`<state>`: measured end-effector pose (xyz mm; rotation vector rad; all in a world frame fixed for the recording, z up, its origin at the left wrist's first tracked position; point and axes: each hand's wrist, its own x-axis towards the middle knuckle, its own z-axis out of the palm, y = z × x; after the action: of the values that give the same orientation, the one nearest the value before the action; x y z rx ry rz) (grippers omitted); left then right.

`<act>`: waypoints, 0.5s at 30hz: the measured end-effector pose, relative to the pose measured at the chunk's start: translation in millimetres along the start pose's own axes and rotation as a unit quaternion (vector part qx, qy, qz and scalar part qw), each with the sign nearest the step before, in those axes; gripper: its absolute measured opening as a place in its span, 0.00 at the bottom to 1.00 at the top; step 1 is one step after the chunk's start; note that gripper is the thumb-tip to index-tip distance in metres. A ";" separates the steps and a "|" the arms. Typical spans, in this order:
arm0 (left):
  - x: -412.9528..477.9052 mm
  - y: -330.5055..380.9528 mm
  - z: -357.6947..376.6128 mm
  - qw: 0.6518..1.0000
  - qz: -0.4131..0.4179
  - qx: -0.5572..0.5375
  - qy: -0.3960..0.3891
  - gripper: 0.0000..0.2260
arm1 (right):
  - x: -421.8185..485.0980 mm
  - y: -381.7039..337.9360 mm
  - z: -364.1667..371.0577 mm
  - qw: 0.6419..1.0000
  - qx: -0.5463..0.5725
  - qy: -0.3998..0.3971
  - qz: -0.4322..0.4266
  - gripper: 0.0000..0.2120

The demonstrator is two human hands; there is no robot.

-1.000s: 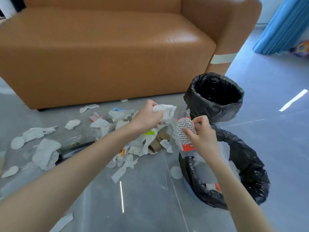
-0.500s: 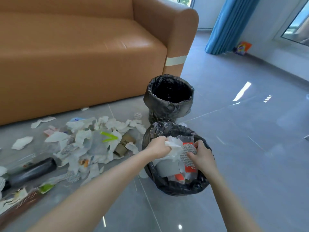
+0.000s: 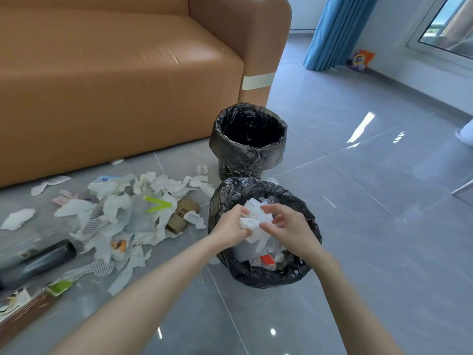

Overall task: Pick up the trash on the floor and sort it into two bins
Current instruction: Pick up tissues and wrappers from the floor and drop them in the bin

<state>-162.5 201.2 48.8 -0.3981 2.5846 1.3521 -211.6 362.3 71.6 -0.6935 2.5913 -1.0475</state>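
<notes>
Two bins lined with black bags stand on the grey floor. The near bin point(image 3: 304, 272) holds paper and a red-and-white wrapper; the far bin point(image 3: 247, 152) looks dark inside. Both my hands hover over the near bin. My left hand point(image 3: 229, 225) curls its fingers round a crumpled white tissue point(image 3: 253, 221). My right hand point(image 3: 286, 225) is beside the tissue with its fingers spread and nothing in them. A pile of torn tissue and wrappers point(image 3: 133, 213) lies on the floor to the left, with a cardboard roll point(image 3: 183, 213) in it.
A tan sofa point(image 3: 115, 80) runs along the back left. A dark bottle point(image 3: 41, 260) and packaging lie at the lower left. A blue curtain point(image 3: 330, 29) and a colourful bag point(image 3: 361, 60) are at the back right.
Both hands moved from the trash pile to over the near bin. The red-and-white wrapper has left my right hand, whose fingers have spread. The view swung right.
</notes>
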 end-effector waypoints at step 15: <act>-2.0 -14.9 -6.8 0.995 0.023 0.066 -0.078 0.29 | 7.3 15.7 36.1 0.963 -0.245 -0.096 0.053 0.05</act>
<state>-156.0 187.8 41.7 -0.2050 2.5489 1.1678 -208.4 347.4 34.6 -0.7069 2.6902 -0.2796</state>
